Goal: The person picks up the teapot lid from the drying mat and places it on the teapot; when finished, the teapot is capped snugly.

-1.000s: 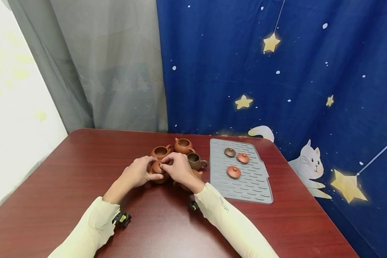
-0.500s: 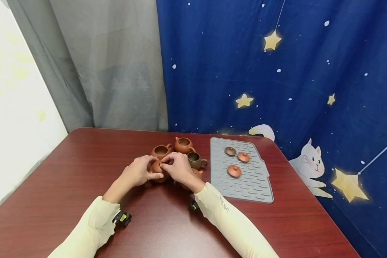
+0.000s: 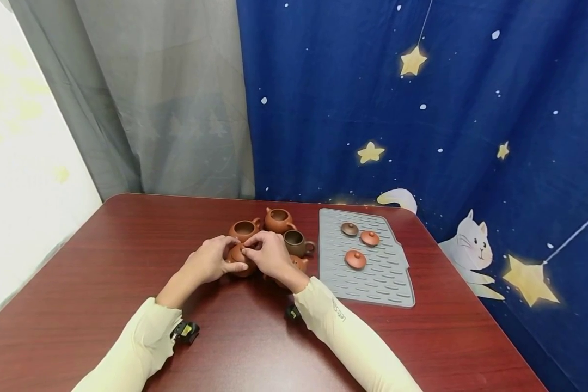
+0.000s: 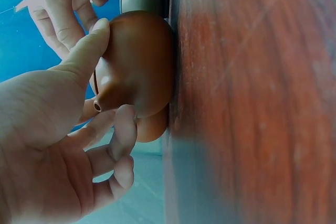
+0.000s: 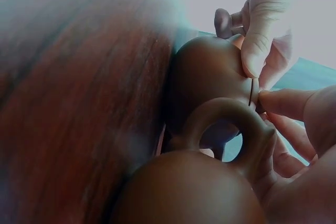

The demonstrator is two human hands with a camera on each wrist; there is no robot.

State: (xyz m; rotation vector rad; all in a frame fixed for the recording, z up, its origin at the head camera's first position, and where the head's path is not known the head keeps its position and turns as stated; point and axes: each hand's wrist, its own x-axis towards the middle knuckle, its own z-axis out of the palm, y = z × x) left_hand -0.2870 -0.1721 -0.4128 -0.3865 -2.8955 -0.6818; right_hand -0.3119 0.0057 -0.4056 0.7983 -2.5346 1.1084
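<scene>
on the reddish wood-grain table (image 3: 240, 343), the left hand (image 3: 207, 262) curls round a teapot (image 4: 142, 59); the right hand (image 3: 271, 256) pinches its lid (image 3: 236, 252). a grey mat (image 3: 372, 288) lies at its three o'clock, a starry curtain (image 3: 318, 98) at one.

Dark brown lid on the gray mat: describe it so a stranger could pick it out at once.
On the red-brown table, find the gray mat, to the right of the teapots. Three round knobbed lids lie on it, and the dark brown lid is the one farthest back. Its colour sets it apart: the front lid and the right-hand lid are both orange-red.
</scene>
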